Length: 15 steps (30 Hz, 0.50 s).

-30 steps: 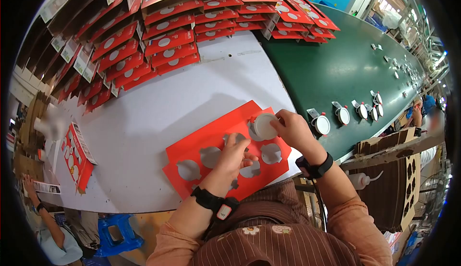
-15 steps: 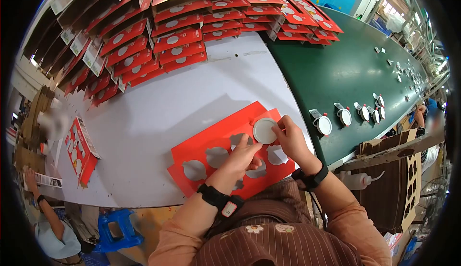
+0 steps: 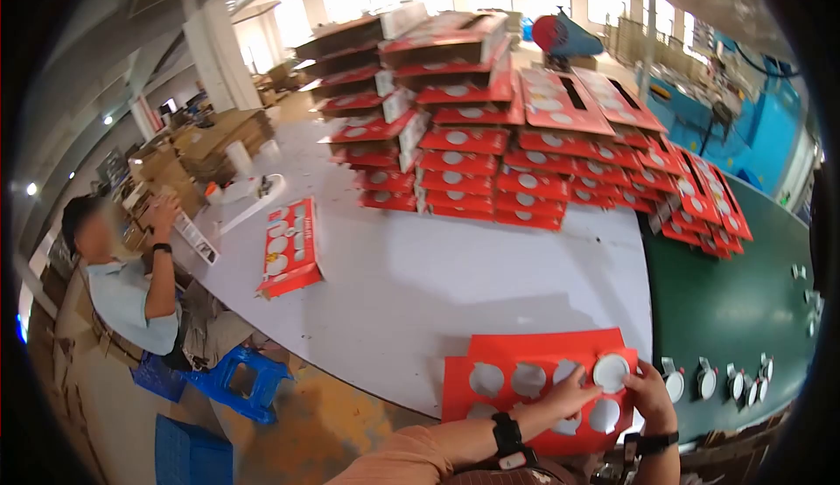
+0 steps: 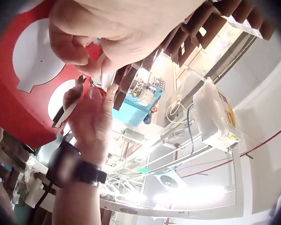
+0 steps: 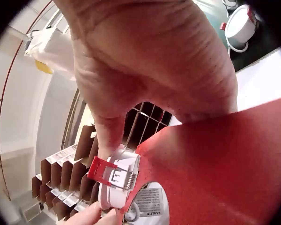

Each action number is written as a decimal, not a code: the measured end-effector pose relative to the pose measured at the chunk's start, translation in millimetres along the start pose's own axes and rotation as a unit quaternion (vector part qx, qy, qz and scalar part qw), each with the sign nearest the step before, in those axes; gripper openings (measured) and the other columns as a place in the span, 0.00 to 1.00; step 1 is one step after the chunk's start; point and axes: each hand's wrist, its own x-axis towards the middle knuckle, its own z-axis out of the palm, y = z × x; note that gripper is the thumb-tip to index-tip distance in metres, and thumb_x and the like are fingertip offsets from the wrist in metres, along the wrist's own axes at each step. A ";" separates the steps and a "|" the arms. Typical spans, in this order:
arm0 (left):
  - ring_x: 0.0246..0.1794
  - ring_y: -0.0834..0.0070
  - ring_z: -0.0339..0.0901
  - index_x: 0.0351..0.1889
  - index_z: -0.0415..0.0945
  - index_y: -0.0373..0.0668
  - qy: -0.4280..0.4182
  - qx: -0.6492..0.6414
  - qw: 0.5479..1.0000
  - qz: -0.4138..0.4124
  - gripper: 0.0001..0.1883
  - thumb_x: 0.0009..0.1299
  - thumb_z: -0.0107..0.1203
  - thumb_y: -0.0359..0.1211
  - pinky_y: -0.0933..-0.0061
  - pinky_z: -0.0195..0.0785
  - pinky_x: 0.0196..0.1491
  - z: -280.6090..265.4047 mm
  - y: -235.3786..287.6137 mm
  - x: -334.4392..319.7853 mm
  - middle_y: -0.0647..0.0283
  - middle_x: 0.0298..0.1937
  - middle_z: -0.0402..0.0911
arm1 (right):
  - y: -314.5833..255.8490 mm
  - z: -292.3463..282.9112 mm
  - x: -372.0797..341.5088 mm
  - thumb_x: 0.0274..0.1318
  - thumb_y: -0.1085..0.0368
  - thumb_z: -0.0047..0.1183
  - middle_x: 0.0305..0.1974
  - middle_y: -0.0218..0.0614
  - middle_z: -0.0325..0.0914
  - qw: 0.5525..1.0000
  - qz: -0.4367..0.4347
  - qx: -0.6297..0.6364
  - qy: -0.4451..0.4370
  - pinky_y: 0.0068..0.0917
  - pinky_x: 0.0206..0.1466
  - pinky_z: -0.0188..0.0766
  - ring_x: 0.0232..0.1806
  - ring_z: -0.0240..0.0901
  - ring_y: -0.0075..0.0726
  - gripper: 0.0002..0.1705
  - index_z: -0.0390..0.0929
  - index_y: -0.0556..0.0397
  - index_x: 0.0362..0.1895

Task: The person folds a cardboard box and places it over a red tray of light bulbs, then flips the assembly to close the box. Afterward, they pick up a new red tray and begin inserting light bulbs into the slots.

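A white round fitting (image 3: 611,372) with a red clip lies over a corner hole of the red cut-out card (image 3: 542,343). My right hand (image 3: 652,396) pinches its right edge. In the right wrist view the fitting (image 5: 119,180) stands tilted beside the card (image 5: 210,159), below my right hand (image 5: 154,61). From the left, my left hand (image 3: 570,397) reaches across the card, fingertips at the fitting's near edge. Close up in the left wrist view, my left hand (image 4: 117,30) has bent fingers; my right hand (image 4: 91,122) is opposite.
Stacked red boxes (image 3: 459,161) line the table's far side, and one red box (image 3: 291,244) lies at the left. Several white fittings (image 3: 707,382) stand on the green belt (image 3: 726,310) at the right. A seated person (image 3: 131,293) and a blue stool (image 3: 241,382) are at the left.
The head view has swung up and left, so the card and hands now sit lower right. My right hand still pinches the fitting, which now lies flatter over the corner hole.
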 end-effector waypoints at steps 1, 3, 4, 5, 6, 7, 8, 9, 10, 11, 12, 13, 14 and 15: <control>0.06 0.79 0.64 0.56 0.58 0.40 0.005 0.005 1.000 0.003 0.29 0.65 0.56 0.47 0.75 0.53 0.09 3.9 3.8 -4.1 0.66 0.15 0.68 | -2.3 0.5 -3.9 0.41 0.71 0.63 0.45 0.45 0.76 0.999 -0.007 -0.020 0.033 0.31 0.49 0.73 0.44 0.76 0.37 0.35 0.65 0.68 0.56; 0.07 0.78 0.64 0.55 0.58 0.38 0.030 0.020 0.999 0.008 0.30 0.65 0.57 0.46 0.74 0.54 0.10 9.5 1.1 -3.8 0.64 0.17 0.69 | -7.9 2.9 -8.3 0.40 0.73 0.62 0.41 0.43 0.77 0.996 -0.012 -0.071 0.050 0.30 0.46 0.74 0.40 0.76 0.36 0.29 0.69 0.66 0.50; 0.07 0.76 0.65 0.53 0.59 0.37 0.023 0.024 0.999 0.033 0.28 0.65 0.57 0.45 0.73 0.55 0.10 10.0 1.2 -4.9 0.62 0.18 0.70 | -7.1 1.5 -10.2 0.40 0.74 0.61 0.40 0.42 0.77 0.991 -0.020 -0.109 0.069 0.28 0.44 0.74 0.39 0.76 0.35 0.26 0.70 0.65 0.48; 0.08 0.75 0.65 0.50 0.60 0.37 0.029 0.043 0.998 0.031 0.25 0.65 0.56 0.44 0.72 0.56 0.11 12.9 1.1 -5.3 0.60 0.19 0.71 | -6.9 3.1 -11.9 0.40 0.74 0.61 0.39 0.41 0.77 0.985 -0.029 -0.147 0.086 0.27 0.43 0.74 0.38 0.77 0.35 0.23 0.71 0.63 0.45; 0.08 0.74 0.65 0.49 0.60 0.37 0.034 0.048 0.998 0.036 0.24 0.66 0.55 0.43 0.71 0.56 0.12 14.4 1.2 -6.6 0.60 0.20 0.71 | -7.3 8.5 -15.3 0.39 0.76 0.59 0.37 0.40 0.78 0.980 -0.038 -0.161 0.111 0.25 0.39 0.73 0.35 0.76 0.33 0.21 0.72 0.62 0.43; 0.08 0.73 0.65 0.48 0.61 0.37 0.038 0.053 0.997 0.041 0.23 0.66 0.55 0.42 0.70 0.56 0.12 14.8 2.6 -8.9 0.59 0.20 0.71 | -4.8 6.1 -15.4 0.39 0.76 0.58 0.36 0.38 0.77 0.976 -0.054 -0.177 0.118 0.25 0.38 0.73 0.34 0.76 0.31 0.21 0.72 0.62 0.43; 0.08 0.72 0.65 0.48 0.61 0.37 0.031 0.068 0.996 0.039 0.22 0.66 0.54 0.42 0.69 0.56 0.13 14.0 3.3 -8.2 0.58 0.21 0.72 | -6.4 4.6 -16.5 0.39 0.76 0.58 0.35 0.37 0.77 0.962 -0.059 -0.232 0.131 0.24 0.38 0.72 0.33 0.75 0.30 0.20 0.72 0.62 0.42; 0.08 0.72 0.65 0.47 0.62 0.37 0.062 0.067 0.994 0.060 0.21 0.66 0.54 0.42 0.69 0.56 0.13 18.2 -6.2 -2.0 0.58 0.21 0.71 | -7.4 2.7 -16.7 0.38 0.76 0.57 0.34 0.36 0.77 0.945 -0.067 -0.285 0.144 0.24 0.37 0.72 0.33 0.75 0.29 0.20 0.72 0.62 0.41; 0.11 0.69 0.68 0.52 0.61 0.35 0.040 0.078 0.995 0.044 0.24 0.66 0.52 0.43 0.67 0.60 0.16 14.6 -1.4 -3.7 0.55 0.26 0.74 | 2.9 -5.0 -12.6 0.39 0.75 0.57 0.32 0.36 0.77 0.932 -0.124 -0.298 0.164 0.24 0.37 0.72 0.31 0.74 0.29 0.18 0.72 0.61 0.40; 0.14 0.67 0.72 0.57 0.61 0.34 0.017 0.089 0.995 0.027 0.27 0.66 0.51 0.43 0.66 0.64 0.18 11.1 3.3 -5.7 0.51 0.31 0.77 | 5.2 -12.0 -11.2 0.39 0.75 0.57 0.32 0.36 0.77 0.931 -0.129 -0.302 0.157 0.24 0.37 0.72 0.31 0.74 0.29 0.18 0.72 0.61 0.40; 0.14 0.67 0.72 0.57 0.61 0.34 0.023 0.086 0.995 0.034 0.27 0.66 0.51 0.43 0.66 0.64 0.18 9.7 3.7 -4.7 0.51 0.31 0.77 | 5.0 -18.4 -9.8 0.40 0.75 0.56 0.32 0.36 0.77 0.947 -0.119 -0.265 0.133 0.23 0.37 0.72 0.31 0.74 0.28 0.17 0.72 0.61 0.40; 0.13 0.67 0.71 0.56 0.61 0.34 0.017 0.085 0.995 0.055 0.26 0.66 0.51 0.43 0.66 0.63 0.17 10.4 1.7 -1.7 0.52 0.29 0.76 | 0.6 -18.8 -9.2 0.42 0.74 0.56 0.33 0.36 0.77 0.961 -0.108 -0.229 0.109 0.23 0.37 0.71 0.31 0.74 0.28 0.16 0.72 0.61 0.40; 0.13 0.67 0.71 0.54 0.62 0.33 0.012 0.084 0.994 0.075 0.25 0.66 0.50 0.42 0.66 0.63 0.17 9.4 2.2 0.3 0.53 0.27 0.76 | -22.6 5.2 -25.1 0.45 0.74 0.54 0.33 0.36 0.77 0.965 -0.084 -0.224 0.107 0.23 0.37 0.71 0.32 0.73 0.28 0.14 0.72 0.60 0.40; 0.13 0.67 0.71 0.54 0.62 0.33 0.017 0.080 0.994 0.079 0.25 0.66 0.50 0.42 0.66 0.63 0.17 6.8 6.4 -0.9 0.53 0.27 0.76 | -30.9 18.7 -26.2 0.45 0.74 0.54 0.33 0.36 0.77 0.964 -0.087 -0.229 0.101 0.23 0.37 0.71 0.32 0.73 0.28 0.14 0.72 0.60 0.40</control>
